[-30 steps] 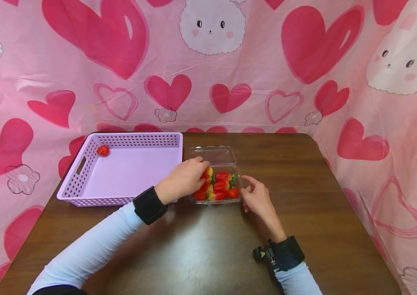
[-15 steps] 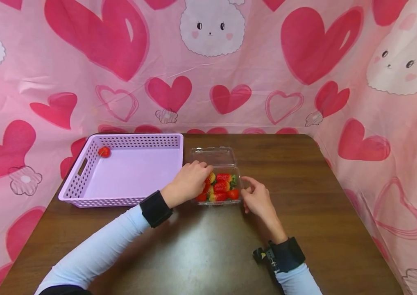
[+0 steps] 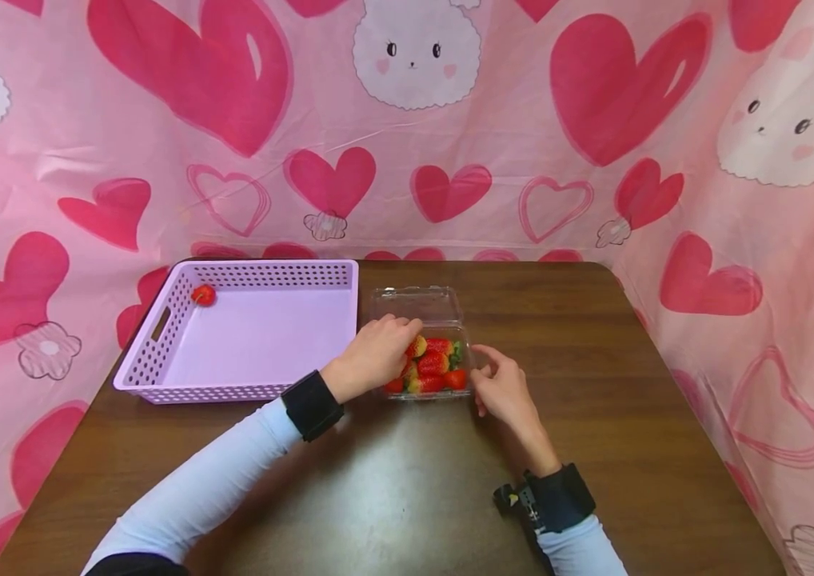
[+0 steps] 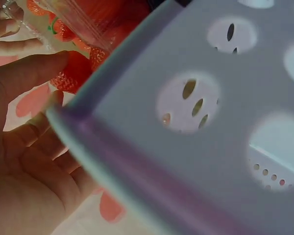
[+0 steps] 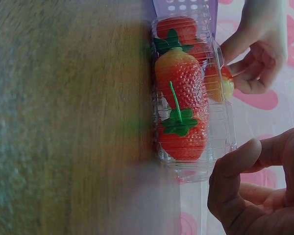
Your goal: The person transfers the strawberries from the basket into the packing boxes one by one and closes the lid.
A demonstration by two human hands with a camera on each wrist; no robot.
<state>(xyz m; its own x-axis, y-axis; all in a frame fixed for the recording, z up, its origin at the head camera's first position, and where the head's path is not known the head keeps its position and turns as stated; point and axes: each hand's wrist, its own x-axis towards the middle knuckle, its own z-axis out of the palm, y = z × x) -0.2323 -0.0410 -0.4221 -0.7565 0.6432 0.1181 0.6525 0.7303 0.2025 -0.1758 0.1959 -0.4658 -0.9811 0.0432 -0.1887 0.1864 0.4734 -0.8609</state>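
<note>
A clear plastic clamshell box (image 3: 450,395) full of toy-like red strawberries (image 3: 432,364) stands on the table with its lid (image 3: 417,304) laid back. My left hand (image 3: 374,356) reaches over the box's left side. In the right wrist view its thumb and fingers pinch a red-and-yellow strawberry (image 5: 220,84) at the rim; the head view partly hides it. My right hand (image 3: 502,384) is at the box's right wall, thumb and forefinger curled at the rim and holding it. Green leaves (image 5: 180,122) show on strawberries through the clear wall.
A lilac perforated basket (image 3: 234,392) sits left of the box, close to my left wrist. One strawberry (image 3: 203,295) lies in its far left corner. Beyond the brown wooden table (image 3: 558,320) hangs a pink heart-patterned cloth (image 3: 407,184).
My left hand has moved slightly to the right over the box, covering more of the left-hand strawberries. The right hand and the box have stayed put.
</note>
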